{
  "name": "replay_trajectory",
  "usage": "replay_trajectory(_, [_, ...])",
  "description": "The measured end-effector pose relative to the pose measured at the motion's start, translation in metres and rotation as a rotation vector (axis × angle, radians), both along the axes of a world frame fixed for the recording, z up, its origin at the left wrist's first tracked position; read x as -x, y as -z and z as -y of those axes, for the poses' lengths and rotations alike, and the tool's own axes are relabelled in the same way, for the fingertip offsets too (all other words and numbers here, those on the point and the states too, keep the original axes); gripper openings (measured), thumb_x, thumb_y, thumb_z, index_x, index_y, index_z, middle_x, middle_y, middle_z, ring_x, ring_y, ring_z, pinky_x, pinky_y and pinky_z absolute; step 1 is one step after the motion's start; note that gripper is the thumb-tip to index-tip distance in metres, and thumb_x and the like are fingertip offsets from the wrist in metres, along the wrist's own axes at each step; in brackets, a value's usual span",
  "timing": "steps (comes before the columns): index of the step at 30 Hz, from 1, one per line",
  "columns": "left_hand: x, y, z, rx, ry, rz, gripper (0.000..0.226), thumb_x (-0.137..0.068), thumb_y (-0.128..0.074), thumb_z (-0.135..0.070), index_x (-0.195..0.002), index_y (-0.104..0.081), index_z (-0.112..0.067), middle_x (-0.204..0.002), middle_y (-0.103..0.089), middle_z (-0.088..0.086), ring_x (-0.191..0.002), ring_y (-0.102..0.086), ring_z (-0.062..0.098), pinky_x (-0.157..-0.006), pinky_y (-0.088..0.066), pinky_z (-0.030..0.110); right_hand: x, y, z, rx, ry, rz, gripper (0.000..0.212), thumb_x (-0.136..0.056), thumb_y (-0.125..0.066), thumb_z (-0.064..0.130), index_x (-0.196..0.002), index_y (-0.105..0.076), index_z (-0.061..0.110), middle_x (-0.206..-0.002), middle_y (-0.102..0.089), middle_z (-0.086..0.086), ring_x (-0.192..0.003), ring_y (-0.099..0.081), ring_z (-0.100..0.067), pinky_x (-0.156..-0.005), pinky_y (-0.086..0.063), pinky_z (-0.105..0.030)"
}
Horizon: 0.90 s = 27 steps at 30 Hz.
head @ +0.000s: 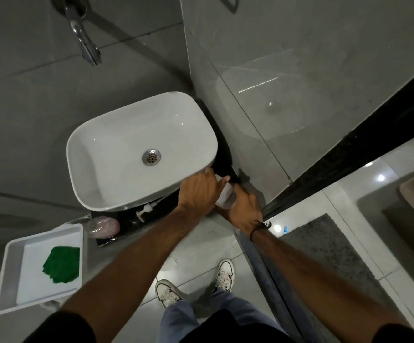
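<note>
Fingers of left hand [198, 191] and right hand [246, 209] grip a white cylindrical bottle [224, 195]; green folded cloth [62, 264] lies unused, so wiping seems not yet begun.

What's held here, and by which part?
A white bottle: the left hand grips its upper part and the right hand its lower end, beside the sink.

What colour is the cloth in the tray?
The cloth is plain green, seen in the head view.
</note>
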State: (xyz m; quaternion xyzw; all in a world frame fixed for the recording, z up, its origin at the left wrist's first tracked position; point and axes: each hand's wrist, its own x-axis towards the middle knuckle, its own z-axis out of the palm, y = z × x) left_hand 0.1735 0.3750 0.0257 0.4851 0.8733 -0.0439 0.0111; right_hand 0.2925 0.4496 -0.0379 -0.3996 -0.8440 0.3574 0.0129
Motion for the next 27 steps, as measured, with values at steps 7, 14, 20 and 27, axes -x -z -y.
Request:
replay_trajectory(7, [0.002,0.005,0.025,-0.247,0.178,0.273,0.057,-0.089,-0.058,-0.047,-0.135,-0.046,-0.015,-0.13,-0.061,0.007,-0.108,-0.066,0.028,-0.082,-0.054,0.038,-0.011,-0.006,0.006,-0.002,0.116,-0.052,0.071,-0.065,-0.091,0.043,-0.123,-0.059,0.019,-0.112,-0.071,-0.006,-0.104,-0.069,-0.027,-0.089,-0.056,-0.035])
replay_trajectory(14, [0.003,0.004,0.025,-0.228,0.063,0.139,0.056,-0.094,-0.043,-0.061,-0.13,-0.045,-0.019,-0.109,-0.072,0.006,-0.087,-0.071,0.028,-0.069,-0.058,0.038,-0.014,-0.005,0.014,0.004,0.078,-0.054,0.073,-0.068,-0.087,0.05,-0.125,-0.059,0.013,-0.117,-0.07,-0.01,-0.11,-0.065,-0.029,-0.09,-0.052,-0.034])
replay_trajectory(20, [0.006,0.02,0.033,-0.178,0.342,0.311,0.048,-0.083,-0.067,-0.008,-0.13,-0.056,-0.01,-0.125,-0.057,0.014,-0.105,-0.062,0.034,-0.081,-0.056,0.046,-0.017,0.001,0.018,-0.101,0.051,-0.042,0.076,-0.067,-0.08,0.061,-0.122,-0.061,0.013,-0.111,-0.072,-0.011,-0.101,-0.07,-0.031,-0.088,-0.054,-0.036])
replay_trajectory(27, [-0.014,0.021,0.028,-0.185,-0.157,0.254,0.046,-0.099,-0.044,-0.054,-0.108,-0.055,-0.01,-0.103,-0.067,0.011,-0.09,-0.068,0.029,-0.069,-0.056,0.039,-0.018,0.003,0.018,-0.096,-0.038,-0.017,0.076,-0.066,-0.077,0.068,-0.12,-0.056,0.018,-0.114,-0.069,-0.008,-0.104,-0.067,-0.029,-0.088,-0.057,-0.042])
